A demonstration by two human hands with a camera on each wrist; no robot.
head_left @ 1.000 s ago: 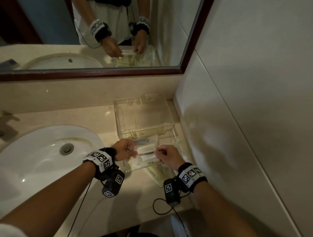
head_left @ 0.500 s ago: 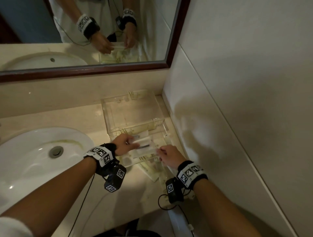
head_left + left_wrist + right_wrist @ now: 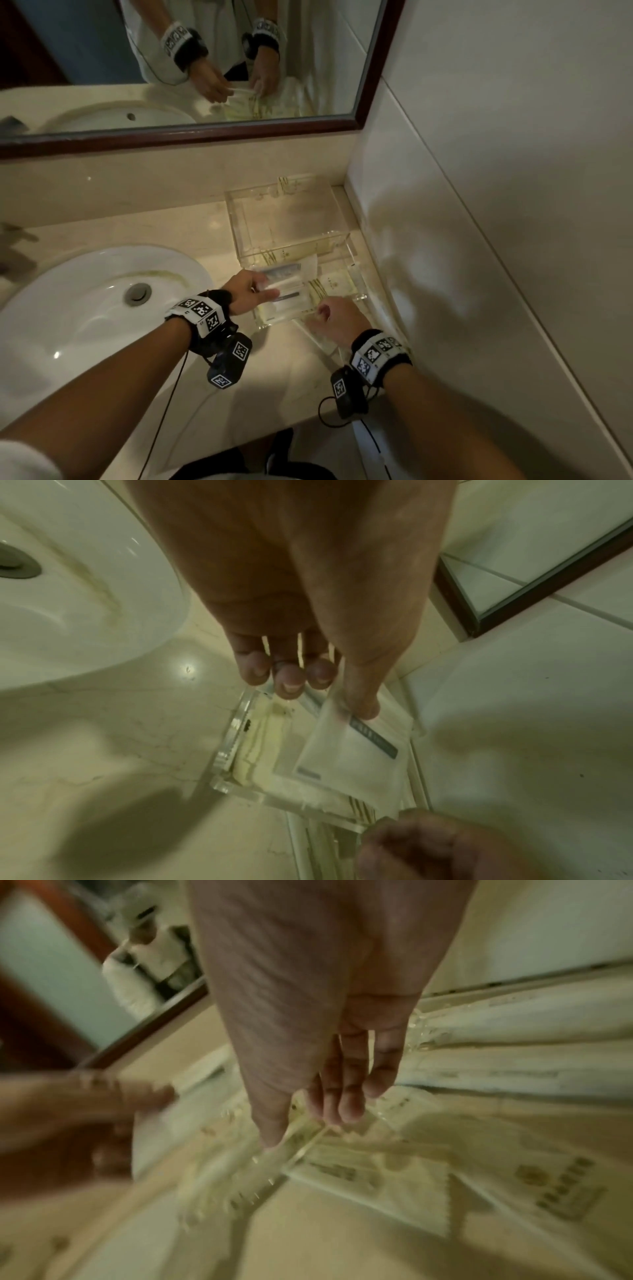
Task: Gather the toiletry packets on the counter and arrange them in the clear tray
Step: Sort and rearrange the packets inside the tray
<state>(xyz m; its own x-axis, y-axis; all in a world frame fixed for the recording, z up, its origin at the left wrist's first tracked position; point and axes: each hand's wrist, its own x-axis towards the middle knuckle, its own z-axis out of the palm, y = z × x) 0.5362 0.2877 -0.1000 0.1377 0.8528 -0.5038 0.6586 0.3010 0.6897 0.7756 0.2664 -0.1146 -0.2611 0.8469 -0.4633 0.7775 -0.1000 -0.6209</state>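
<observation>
Toward the right rear corner of the cream marble desk (image 3: 113, 226), beside the wall, a clear acrylic tray (image 3: 356, 274) sits with a second clear acrylic box (image 3: 287, 219) just behind it. The left hand (image 3: 245, 291) hovers over the tray's left half, its thumb and fingers (image 3: 289, 679) pinching the near end of a flat white toiletry packet with a grey printed strip (image 3: 349, 753). That packet lies low in the tray, its long axis running away from the left fingers toward the tray's right side. The right hand (image 3: 337, 323) is at the tray's front edge; its fingers (image 3: 346, 1096) are loosely extended and touch or hover over the rim, though blur hides whether they grip anything. More cream packets with gold stripes (image 3: 329, 284) lie in the tray's right half. Being the nearer, the left hand seems set to lay its packet flat; the right probably steadies the tray.
</observation>
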